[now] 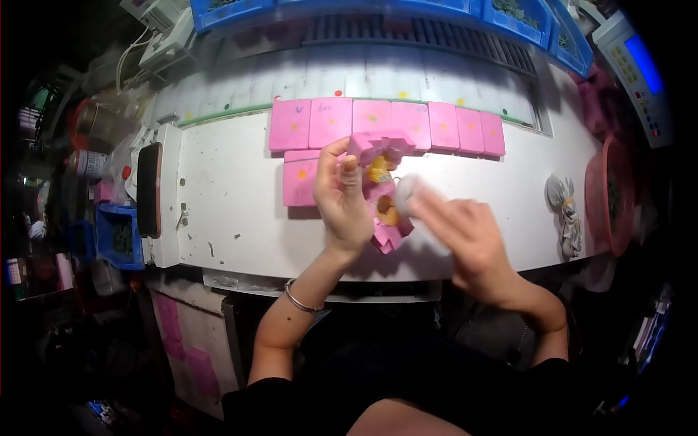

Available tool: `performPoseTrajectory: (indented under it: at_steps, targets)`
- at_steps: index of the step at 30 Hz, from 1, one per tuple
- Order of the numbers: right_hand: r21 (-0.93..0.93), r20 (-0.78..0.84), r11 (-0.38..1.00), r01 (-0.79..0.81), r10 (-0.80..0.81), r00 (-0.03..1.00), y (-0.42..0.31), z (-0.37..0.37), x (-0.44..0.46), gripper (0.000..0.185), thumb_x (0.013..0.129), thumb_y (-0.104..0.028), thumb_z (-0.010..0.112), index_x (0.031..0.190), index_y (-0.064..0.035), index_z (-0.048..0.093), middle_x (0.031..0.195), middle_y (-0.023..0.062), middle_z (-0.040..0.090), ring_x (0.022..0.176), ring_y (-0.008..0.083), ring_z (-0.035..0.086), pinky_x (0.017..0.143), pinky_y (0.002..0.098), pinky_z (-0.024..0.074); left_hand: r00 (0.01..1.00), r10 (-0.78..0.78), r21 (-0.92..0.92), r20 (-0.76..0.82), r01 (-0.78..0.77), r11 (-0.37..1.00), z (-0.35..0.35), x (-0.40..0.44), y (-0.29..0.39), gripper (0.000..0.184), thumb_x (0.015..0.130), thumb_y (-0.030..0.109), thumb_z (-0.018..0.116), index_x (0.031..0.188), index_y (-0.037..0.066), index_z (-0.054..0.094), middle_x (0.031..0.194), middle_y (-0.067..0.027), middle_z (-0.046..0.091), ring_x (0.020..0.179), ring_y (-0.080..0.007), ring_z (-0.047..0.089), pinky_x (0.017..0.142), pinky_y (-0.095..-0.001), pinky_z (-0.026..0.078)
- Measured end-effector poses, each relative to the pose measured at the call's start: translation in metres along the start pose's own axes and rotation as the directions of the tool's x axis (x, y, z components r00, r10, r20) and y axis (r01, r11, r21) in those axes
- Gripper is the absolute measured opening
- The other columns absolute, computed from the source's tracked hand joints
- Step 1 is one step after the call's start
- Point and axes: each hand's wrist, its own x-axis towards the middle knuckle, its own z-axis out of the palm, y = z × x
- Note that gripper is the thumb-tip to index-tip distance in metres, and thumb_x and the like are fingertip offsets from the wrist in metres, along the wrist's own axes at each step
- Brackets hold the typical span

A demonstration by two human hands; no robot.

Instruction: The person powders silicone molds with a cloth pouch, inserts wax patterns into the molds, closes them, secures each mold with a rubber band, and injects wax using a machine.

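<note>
The pink mould (379,191) is parted above the middle of the worktop (509,207), its notched halves spread and yellow patches (379,168) showing in the hollows. The left hand (345,200) holds it between thumb and fingers; the right hand (471,234) pinches a pale round pad (404,195) beside the hollows. That side is blurred, so whether pad and mould touch I cannot tell. Parting this piece is done, I judge, while the pad's work on it looks unfinished. The other pink blocks lie closed: a row (331,125) beyond the hands and a nearer block (300,179) beside the left one. The white worktop carries green scraps (183,212) on its left, a phone (150,190) on the raised left edge, and a grey bundle (570,225) on the right near a reddish basin (596,218). Blue trays (407,7) line the far side; a device with a lit blue screen (640,64) stands far right, and the surrounding room is dark.
</note>
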Motion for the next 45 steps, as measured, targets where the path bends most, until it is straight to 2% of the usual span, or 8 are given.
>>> performPoseTrajectory:
  at_steps: [2, 8, 21, 29, 33, 36, 41, 45]
  targets:
    - [-0.165, -0.043, 0.985, 0.049, -0.056, 0.997, -0.005, 0.021, -0.005, 0.072, 0.056, 0.000, 0.061, 0.127, -0.0061, 0.049, 0.132, 0.0073, 0.048, 0.087, 0.0213, 0.053, 0.079, 0.0318, 0.0399, 0.999, -0.044, -0.007, 0.021, 0.044, 0.999, -0.001, -0.003, 0.000, 0.050, 0.094, 0.043, 0.045, 0.111, -0.003, 0.044, 0.086, -0.0080, 0.061, 0.078, -0.0095, 0.058, 0.065, -0.0198, 0.046]
    - [0.045, -0.002, 0.998, -0.049, 0.049, 0.999, 0.000, -0.005, -0.001, 0.063, 0.061, -0.001, 0.058, 0.124, -0.0068, 0.053, 0.128, 0.0057, 0.052, 0.088, 0.0213, 0.053, 0.080, 0.0318, 0.0400, 0.998, -0.015, 0.025, 0.054, 0.014, 1.000, -0.001, -0.003, -0.006, 0.048, 0.094, 0.042, 0.045, 0.112, -0.003, 0.044, 0.085, -0.0072, 0.060, 0.072, -0.0076, 0.055, 0.062, -0.0190, 0.045]
    - [-0.053, -0.043, 0.997, 0.064, -0.066, 0.997, 0.001, 0.010, -0.002, 0.054, 0.069, -0.001, 0.054, 0.123, -0.0073, 0.053, 0.127, 0.0046, 0.052, 0.092, 0.0209, 0.054, 0.081, 0.0318, 0.0392, 0.996, -0.058, 0.007, 0.067, 0.057, 0.998, 0.009, -0.001, -0.001, 0.045, 0.094, 0.040, 0.046, 0.108, -0.003, 0.045, 0.078, -0.0082, 0.063, 0.073, -0.0086, 0.057, 0.065, -0.0202, 0.045]
    - [0.086, 0.002, 0.990, -0.115, 0.115, 0.993, 0.013, 0.001, -0.018, 0.060, 0.064, 0.007, 0.054, 0.122, -0.0074, 0.054, 0.128, 0.0052, 0.052, 0.092, 0.0236, 0.054, 0.082, 0.0331, 0.0395, 0.992, -0.110, 0.019, 0.066, 0.109, 0.994, -0.002, -0.008, -0.004, 0.046, 0.096, 0.041, 0.042, 0.108, -0.003, 0.048, 0.086, -0.0044, 0.059, 0.078, -0.0082, 0.053, 0.071, -0.0201, 0.043]
    - [-0.089, -0.040, 0.974, -0.207, 0.204, 0.978, 0.030, 0.021, -0.037, 0.060, 0.064, 0.008, 0.054, 0.121, -0.0078, 0.056, 0.127, 0.0059, 0.053, 0.096, 0.0261, 0.054, 0.082, 0.0338, 0.0397, 0.983, -0.164, 0.007, 0.084, 0.164, 0.986, -0.007, -0.009, 0.010, 0.051, 0.097, 0.044, 0.035, 0.108, -0.003, 0.050, 0.095, -0.0059, 0.056, 0.086, -0.0086, 0.051, 0.077, -0.0223, 0.042]
    - [-0.241, -0.059, 0.960, -0.146, 0.135, 0.989, 0.025, 0.026, -0.039, 0.056, 0.064, 0.006, 0.055, 0.119, -0.0048, 0.057, 0.125, 0.0085, 0.054, 0.099, 0.0290, 0.054, 0.084, 0.0357, 0.0402, 0.995, -0.027, -0.018, 0.093, 0.029, 0.999, 0.001, -0.011, 0.025, 0.057, 0.096, 0.048, 0.034, 0.106, -0.005, 0.050, 0.095, -0.0060, 0.057, 0.086, -0.0087, 0.052, 0.078, -0.0218, 0.042]
    - [0.110, -0.297, 0.989, 0.094, -0.058, 0.953, 0.000, 0.023, -0.028, 0.048, 0.066, 0.003, 0.059, 0.114, 0.0030, 0.057, 0.114, 0.0215, 0.055, 0.095, 0.0316, 0.056, 0.080, 0.0369, 0.0454, 0.993, -0.060, 0.005, 0.100, 0.060, 0.998, 0.005, -0.014, 0.032, 0.061, 0.093, 0.053, 0.035, 0.105, -0.005, 0.050, 0.094, -0.0065, 0.057, 0.085, -0.0093, 0.053, 0.077, -0.0223, 0.043]
    - [0.139, -0.450, 0.972, 0.188, -0.107, 0.887, -0.002, 0.033, -0.023, 0.045, 0.063, 0.008, 0.062, 0.108, 0.0020, 0.059, 0.099, 0.0168, 0.056, 0.087, 0.0271, 0.056, 0.072, 0.0326, 0.0462, 0.966, -0.203, -0.086, 0.162, 0.219, 0.972, 0.005, -0.016, 0.032, 0.066, 0.090, 0.058, 0.037, 0.103, -0.005, 0.051, 0.092, -0.0069, 0.058, 0.082, -0.0105, 0.055, 0.075, -0.0234, 0.045]
